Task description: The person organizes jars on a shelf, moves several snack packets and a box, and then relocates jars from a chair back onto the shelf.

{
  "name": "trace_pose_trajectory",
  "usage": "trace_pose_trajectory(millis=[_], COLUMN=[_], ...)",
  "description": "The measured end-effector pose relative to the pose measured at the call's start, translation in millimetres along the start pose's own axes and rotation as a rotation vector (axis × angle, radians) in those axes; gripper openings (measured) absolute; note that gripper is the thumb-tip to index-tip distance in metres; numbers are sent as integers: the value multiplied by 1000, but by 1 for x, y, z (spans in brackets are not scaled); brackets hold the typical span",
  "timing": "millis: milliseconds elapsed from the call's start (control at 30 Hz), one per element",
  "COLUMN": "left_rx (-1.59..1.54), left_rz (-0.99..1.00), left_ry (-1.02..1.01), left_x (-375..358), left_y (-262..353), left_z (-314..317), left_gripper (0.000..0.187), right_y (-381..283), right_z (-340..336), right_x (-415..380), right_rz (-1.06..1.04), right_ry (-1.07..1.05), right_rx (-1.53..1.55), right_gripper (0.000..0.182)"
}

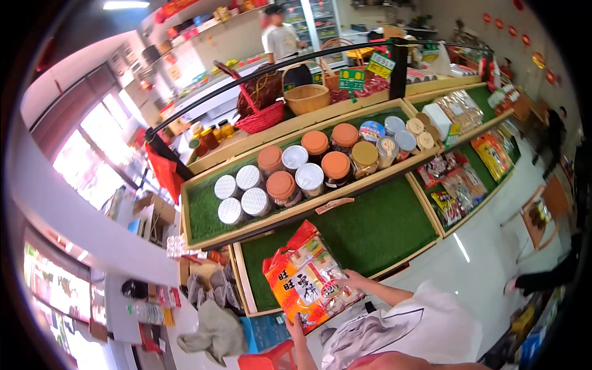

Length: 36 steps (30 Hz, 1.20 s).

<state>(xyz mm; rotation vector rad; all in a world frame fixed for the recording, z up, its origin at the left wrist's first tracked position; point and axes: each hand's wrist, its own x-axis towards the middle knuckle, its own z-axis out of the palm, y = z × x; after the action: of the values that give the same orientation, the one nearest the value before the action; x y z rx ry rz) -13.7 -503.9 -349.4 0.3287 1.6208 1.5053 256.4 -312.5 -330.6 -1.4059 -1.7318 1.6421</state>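
Left hand [297,324] pinches the bottom of a shiny, crinkly plastic bag [305,280], and the right hand [354,280] pinches its right side. Both hold it by the low part of the bench [427,229], which has a fuzzy green mat [388,225] and smooth wood edges. Round jars [309,177] stand higher up. Behind them sits a bumpy, woven red basket [262,120].
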Motion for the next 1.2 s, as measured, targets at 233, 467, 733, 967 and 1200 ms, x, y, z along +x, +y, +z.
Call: trace_pose_trajectory(millis=[233,467,733,967,1200], left_rx=[58,327,324,576,800], left_rz=[172,349,388,394,602], left_ry=[-138,28,-103,-120,-99], left_x=[141,220,284,286,287], left_y=[26,57,43,18,31], left_z=[-102,-165,-205,-206,-188], left_gripper=[48,58,59,60,58], right_y=[-15,-79,-72,-8,-11], right_z=[115,205,250,291,271], right_x=[83,141,195,218,158], right_rz=[30,33,87,-28,-194], right_ry=[34,130,146,-161,-287], right_rx=[-170,-178,-247,-235,-408], right_gripper=[71,81,90,60,42])
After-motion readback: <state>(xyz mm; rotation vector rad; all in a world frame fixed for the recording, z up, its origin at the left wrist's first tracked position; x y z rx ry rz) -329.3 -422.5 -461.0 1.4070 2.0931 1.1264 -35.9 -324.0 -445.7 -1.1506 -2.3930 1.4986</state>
